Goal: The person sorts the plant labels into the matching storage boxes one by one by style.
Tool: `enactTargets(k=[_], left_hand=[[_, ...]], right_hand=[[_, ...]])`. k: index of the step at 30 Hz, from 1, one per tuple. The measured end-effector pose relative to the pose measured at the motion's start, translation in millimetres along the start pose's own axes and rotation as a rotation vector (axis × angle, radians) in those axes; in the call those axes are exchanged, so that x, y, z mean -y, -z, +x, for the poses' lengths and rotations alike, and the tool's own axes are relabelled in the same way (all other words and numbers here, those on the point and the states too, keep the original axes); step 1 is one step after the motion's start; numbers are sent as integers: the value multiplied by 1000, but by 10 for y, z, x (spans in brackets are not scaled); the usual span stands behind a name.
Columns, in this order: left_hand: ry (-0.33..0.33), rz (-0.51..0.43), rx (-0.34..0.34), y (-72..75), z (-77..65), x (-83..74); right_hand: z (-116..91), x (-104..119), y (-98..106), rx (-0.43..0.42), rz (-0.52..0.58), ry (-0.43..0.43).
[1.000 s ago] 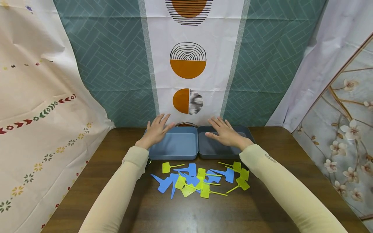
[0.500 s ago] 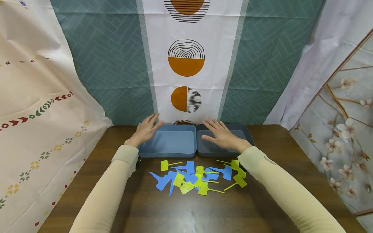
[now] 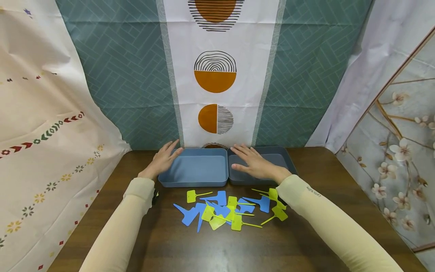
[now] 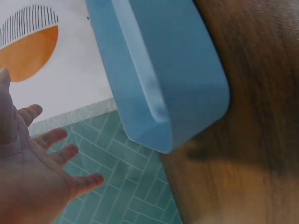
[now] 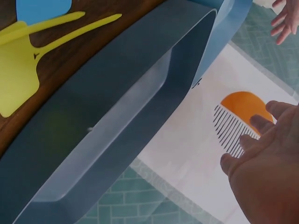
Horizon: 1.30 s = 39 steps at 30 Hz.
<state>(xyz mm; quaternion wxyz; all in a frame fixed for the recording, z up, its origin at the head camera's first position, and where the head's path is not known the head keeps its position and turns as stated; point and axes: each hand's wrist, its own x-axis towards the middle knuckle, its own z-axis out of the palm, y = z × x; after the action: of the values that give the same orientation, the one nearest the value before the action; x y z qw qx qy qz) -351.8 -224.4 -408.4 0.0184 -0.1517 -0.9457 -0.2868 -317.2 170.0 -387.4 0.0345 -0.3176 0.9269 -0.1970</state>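
Observation:
My left hand [image 3: 162, 160] hovers at the left end of a light blue tray [image 3: 202, 168], fingers spread, holding nothing. Over the dark grey-blue tray [image 3: 279, 158] is my right hand [image 3: 255, 163], its fingers also straight and the palm bare. Both trays stand side by side at the back of the table, with nothing inside them. In front lies a loose, overlapping pile of T-shaped plant labels, some blue [image 3: 264, 203] and some yellow [image 3: 236, 223]. The right wrist view shows a yellow label [image 5: 18, 77] close beside the dark tray's outer wall.
The brown wooden table [image 3: 190, 251] runs up to a hanging green and white cloth [image 3: 136, 75] just behind the trays. A cream patterned cloth [image 3: 44, 158] hangs on the left, and a floral one [image 3: 404, 170] on the right.
My left hand has moved left, from over the light blue tray to its left end. My right hand stays over the dark tray, shifted slightly left. Labels and trays have not moved.

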Motion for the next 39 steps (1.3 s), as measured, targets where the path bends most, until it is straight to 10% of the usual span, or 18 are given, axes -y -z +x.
enactTargets(k=[12, 39], left_hand=[[48, -192, 21, -25, -143, 170], [114, -269, 17, -81, -304, 443]], right_hand=[[-19, 143, -100, 33, 51, 49], [-46, 373, -289, 122, 91, 125]])
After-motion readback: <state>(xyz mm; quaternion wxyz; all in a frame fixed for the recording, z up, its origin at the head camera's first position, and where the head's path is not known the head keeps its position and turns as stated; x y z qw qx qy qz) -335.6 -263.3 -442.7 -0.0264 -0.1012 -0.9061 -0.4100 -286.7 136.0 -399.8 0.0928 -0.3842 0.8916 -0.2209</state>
